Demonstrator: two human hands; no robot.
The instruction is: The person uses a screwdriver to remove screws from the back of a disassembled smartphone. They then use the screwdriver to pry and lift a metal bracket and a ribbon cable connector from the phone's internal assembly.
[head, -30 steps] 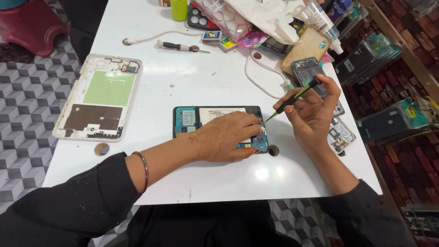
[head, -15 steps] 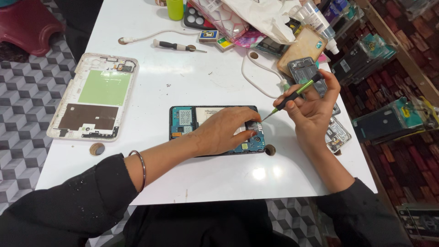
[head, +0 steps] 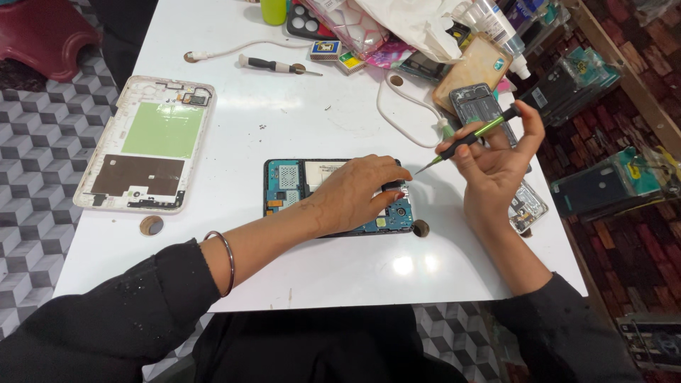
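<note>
Currently the right hand [head: 496, 167] pinches a green screwdriver [head: 468, 140]; left hand [head: 355, 195] presses the opened phone [head: 291, 186]; its tip beyond the grip could slip, scratching circuitry.

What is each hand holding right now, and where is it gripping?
The right hand holds a green-handled screwdriver along its handle. The left hand grips nothing; it rests flat on the opened tablet.
</note>
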